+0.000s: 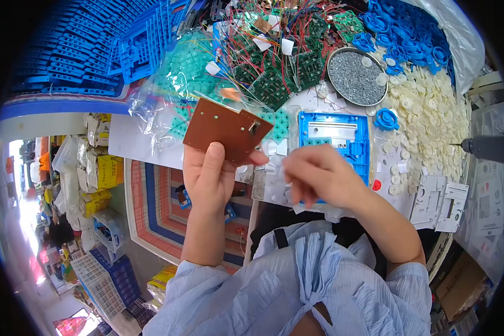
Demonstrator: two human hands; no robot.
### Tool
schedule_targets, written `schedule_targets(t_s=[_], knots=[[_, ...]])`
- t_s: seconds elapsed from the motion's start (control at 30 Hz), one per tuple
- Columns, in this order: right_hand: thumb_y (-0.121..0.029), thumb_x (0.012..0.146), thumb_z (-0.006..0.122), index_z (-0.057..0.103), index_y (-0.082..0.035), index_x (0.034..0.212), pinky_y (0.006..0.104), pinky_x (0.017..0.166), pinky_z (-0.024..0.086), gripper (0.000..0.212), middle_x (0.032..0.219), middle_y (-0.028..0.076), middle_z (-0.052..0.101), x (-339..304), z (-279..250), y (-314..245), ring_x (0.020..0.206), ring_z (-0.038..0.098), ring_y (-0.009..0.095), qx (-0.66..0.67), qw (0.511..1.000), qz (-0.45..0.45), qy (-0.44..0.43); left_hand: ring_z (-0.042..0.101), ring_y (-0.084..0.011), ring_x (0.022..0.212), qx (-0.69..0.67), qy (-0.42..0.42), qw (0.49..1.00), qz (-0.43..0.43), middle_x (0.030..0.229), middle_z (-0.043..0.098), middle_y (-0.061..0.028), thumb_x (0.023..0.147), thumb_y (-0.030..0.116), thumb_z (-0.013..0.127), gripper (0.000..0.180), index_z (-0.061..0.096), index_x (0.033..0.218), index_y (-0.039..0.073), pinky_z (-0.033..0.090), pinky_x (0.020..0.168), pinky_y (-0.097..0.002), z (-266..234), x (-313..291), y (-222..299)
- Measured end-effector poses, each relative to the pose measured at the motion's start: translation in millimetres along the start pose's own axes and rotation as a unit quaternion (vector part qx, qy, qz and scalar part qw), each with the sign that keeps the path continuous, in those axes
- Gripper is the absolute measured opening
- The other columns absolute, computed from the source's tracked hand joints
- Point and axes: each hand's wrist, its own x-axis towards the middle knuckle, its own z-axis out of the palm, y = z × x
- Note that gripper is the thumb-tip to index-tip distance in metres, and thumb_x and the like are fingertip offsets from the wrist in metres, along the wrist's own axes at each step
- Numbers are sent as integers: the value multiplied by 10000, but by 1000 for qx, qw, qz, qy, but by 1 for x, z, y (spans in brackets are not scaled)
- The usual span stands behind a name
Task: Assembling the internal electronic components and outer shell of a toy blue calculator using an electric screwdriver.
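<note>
My left hand (210,173) holds up a brown circuit board (227,130) by its lower edge, thumb on the near face. My right hand (319,176) hovers just to the right of it, fingers curled together over small white pieces on the bench; whether it pinches one I cannot tell. Behind the right hand lies a blue plastic frame (335,134) flat on the table.
A round metal dish of screws (355,75) stands at the back. Green wired circuit boards (274,67) are piled behind, a heap of cream round buttons (431,117) and blue rings (397,39) at the right. Stacked blue plastic panels (95,50) lie at left. White plastic parts (439,204) sit near right.
</note>
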Motion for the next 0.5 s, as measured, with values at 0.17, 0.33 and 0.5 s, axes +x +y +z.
schedule_targets(t_s=[0.17,0.33,0.5], knots=[[-317,1046,577,693,17,924,273,674,477,374,798,65,695,-10,-11,-17,740,629,121,-84,925,-327,176,595,-233,491,-41,82,988,-122,1107,670,-209,1059,227,524,518,344,1482,-11,463,388,-294,18,2,7],[-342,1042,596,735,41,1011,323,755,491,409,885,79,726,-6,-10,-30,814,630,172,-95,969,-218,62,668,-274,555,-129,-8,979,-159,1179,642,-272,1027,204,575,705,173,1593,79,481,362,-303,13,0,-3],[-332,1011,659,746,18,987,299,762,506,362,893,50,729,1,-3,-15,850,638,114,36,981,-190,12,639,-176,579,119,-5,982,-147,1115,679,-206,1028,101,554,650,220,1575,-8,486,449,-256,9,-5,-1]])
